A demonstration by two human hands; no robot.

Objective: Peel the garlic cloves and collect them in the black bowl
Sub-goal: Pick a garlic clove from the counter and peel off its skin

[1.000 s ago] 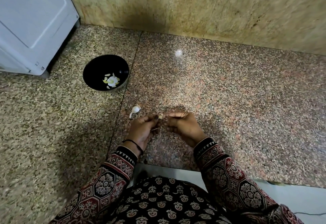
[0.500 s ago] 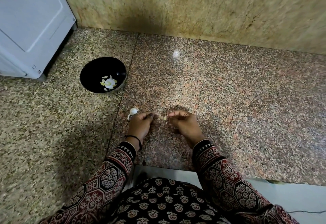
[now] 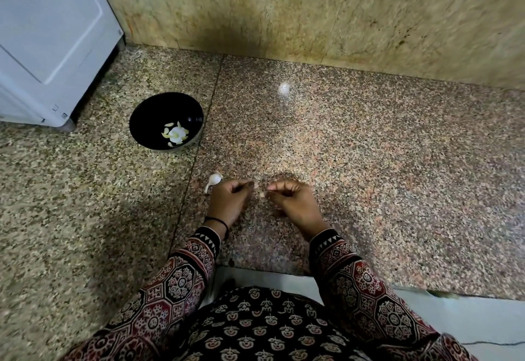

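A black bowl [image 3: 147, 110] stands on the speckled granite counter [image 3: 369, 175], left of centre, with several peeled garlic cloves [image 3: 176, 133] inside. One unpeeled clove [image 3: 214, 180] lies on the counter just left of my left hand [image 3: 228, 200]. That hand is curled shut, thumb against fingers, and a pale fleck shows at its fingertips. My right hand [image 3: 292, 201] is a short gap to the right, its fingertips pinched on a small garlic clove [image 3: 262, 194]. Both hands hover low over the counter, well in front of the bowl.
A white appliance [image 3: 51, 47] stands at the back left, close behind the bowl. A stone wall [image 3: 312, 19] runs along the back. The counter's front edge [image 3: 270, 271] lies just before my body, with a pale surface [image 3: 468, 318] below it.
My hands were together on the small clove; they have drawn apart. The clove stayed in my right hand, and my left hand moved left toward the unpeeled clove.
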